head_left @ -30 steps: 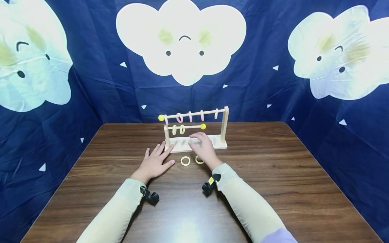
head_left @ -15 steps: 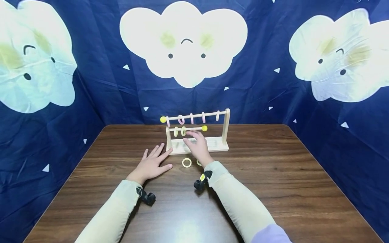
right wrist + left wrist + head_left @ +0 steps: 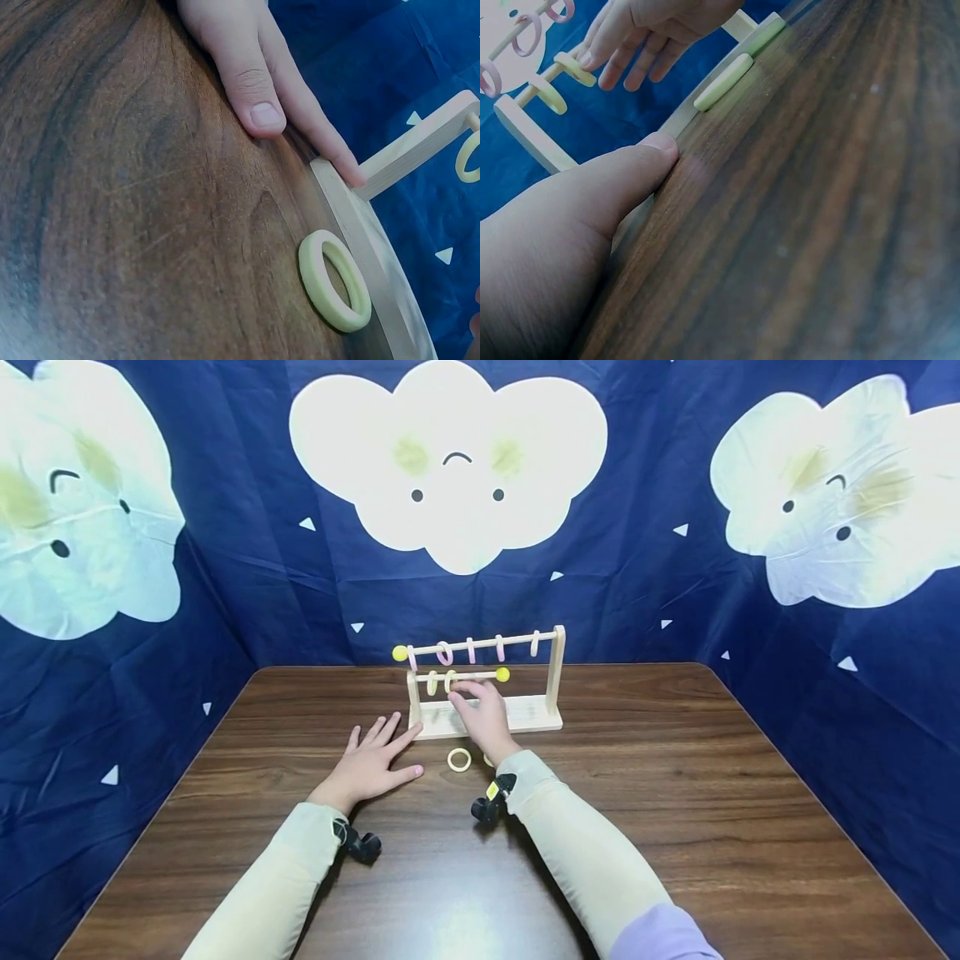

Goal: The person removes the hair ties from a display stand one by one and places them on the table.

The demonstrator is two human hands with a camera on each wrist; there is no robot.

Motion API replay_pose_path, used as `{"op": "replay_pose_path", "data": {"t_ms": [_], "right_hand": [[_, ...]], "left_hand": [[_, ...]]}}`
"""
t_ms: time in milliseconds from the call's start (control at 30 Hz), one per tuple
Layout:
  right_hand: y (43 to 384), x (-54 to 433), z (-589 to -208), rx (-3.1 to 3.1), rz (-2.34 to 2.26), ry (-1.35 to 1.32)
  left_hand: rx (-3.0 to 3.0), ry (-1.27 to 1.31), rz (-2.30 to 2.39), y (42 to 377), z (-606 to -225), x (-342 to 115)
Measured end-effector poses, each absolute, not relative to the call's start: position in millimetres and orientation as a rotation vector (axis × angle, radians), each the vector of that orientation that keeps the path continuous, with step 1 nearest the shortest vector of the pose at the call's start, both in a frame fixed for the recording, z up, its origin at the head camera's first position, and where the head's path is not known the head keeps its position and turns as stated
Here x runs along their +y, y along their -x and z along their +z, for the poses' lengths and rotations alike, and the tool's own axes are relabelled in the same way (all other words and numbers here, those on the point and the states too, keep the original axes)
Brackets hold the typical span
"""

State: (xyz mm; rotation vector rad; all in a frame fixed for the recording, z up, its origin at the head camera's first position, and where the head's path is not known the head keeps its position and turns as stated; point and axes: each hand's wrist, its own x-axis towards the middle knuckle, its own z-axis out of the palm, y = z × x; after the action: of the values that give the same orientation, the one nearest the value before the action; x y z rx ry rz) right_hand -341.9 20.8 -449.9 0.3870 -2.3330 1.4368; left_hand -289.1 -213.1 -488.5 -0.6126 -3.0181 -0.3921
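Observation:
A wooden ring rack stands on the table, with a short lower rod and a longer upper rod. My right hand pinches a yellow ring on the lower rod between thumb and fingers. Closer to the post, another yellow ring hangs on the same rod. My left hand lies flat with spread fingers, its index fingertip at the rack's left end. In front of the base lies a loose yellow ring; a second one is partly hidden by the right hand.
Several pink rings hang along the upper rod. Yellow balls cap the rods, one ball on the lower and another ball on the upper. Dark blue cloth with cloud prints surrounds the wooden table.
My right hand has moved left from over the rack's base to the lower rod and taken hold of the yellow ring there. The left hand has shifted slightly left, still spread.

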Motion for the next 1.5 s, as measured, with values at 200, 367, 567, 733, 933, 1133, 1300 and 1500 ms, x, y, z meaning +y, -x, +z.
{"op": "replay_pose_path", "data": {"t_ms": [200,367,567,733,933,1133,1300,1500], "right_hand": [[340.8,21.5,-447.1,-2.347,1.455,-0.380],[341.1,22.1,-447.0,-2.344,1.454,-0.361],[343.2,24.4,-447.0,-2.314,1.459,-0.352],[344.1,28.0,-447.9,-2.303,1.447,-0.330],[344.0,33.5,-449.6,-2.258,1.454,-0.315],[344.1,35.6,-451.9,-2.214,1.484,-0.328],[342.6,37.0,-453.3,-2.194,1.490,-0.298],[340.5,41.4,-454.1,-2.183,1.504,-0.250]], "left_hand": [[-3.002,0.597,-0.392,289.7,-491.6,-219.0],[-3.012,0.571,-0.402,288.6,-489.4,-223.7],[-3.047,0.476,-0.432,291.4,-485.9,-223.9],[-3.089,0.358,-0.451,299.1,-486.1,-220.7],[-3.085,0.288,-0.491,309.5,-487.2,-212.5],[-3.097,0.212,-0.506,317.2,-488.4,-205.2],[-3.107,0.181,-0.524,318.2,-486.6,-203.5],[-3.112,0.176,-0.535,317.0,-484.4,-201.8]]}}
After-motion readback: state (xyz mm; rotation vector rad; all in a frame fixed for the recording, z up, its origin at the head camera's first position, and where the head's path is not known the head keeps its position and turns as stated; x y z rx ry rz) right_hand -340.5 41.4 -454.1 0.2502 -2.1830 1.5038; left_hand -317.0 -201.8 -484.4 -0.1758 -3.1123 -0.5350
